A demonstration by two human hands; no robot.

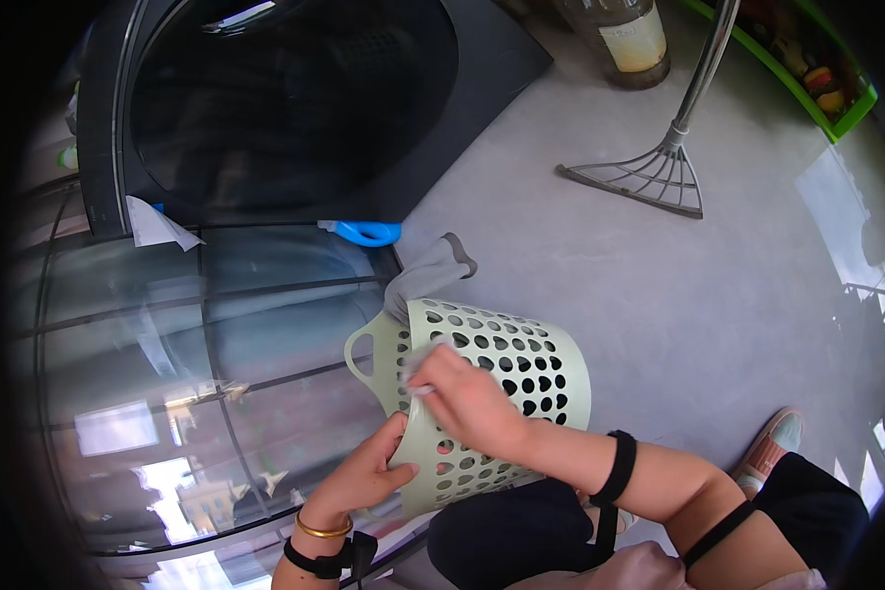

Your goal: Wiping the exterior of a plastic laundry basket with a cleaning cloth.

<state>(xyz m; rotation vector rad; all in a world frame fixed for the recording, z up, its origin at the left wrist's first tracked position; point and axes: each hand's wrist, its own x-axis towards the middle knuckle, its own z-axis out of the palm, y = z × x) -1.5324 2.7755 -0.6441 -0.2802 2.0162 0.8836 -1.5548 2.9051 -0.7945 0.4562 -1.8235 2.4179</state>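
Observation:
A pale green plastic laundry basket (pixel 574 369), pierced with round and heart-shaped holes, lies tipped on its side with its mouth facing left. My left hand (pixel 369 468) grips its rim near the lower handle, thumb on the outside. Pinched in the fingers of my right hand (pixel 472 402) is a small whitish cloth or tissue (pixel 422 361), pressed against the rim; motion blurs it. Beyond the basket's upper edge, a grey fabric piece (pixel 424 279) with a darker band trails onto the floor. The basket's inside is mostly hidden.
A dark washing machine (pixel 479 74) with a round door stands at upper left. Beside it are a blue plastic bottle (pixel 372 233) and glossy, reflecting panels (pixel 287 324). A fan-shaped broom head (pixel 645 177), a large labelled jar (pixel 634 48) and a green-edged crate (pixel 852 114) stand farther off.

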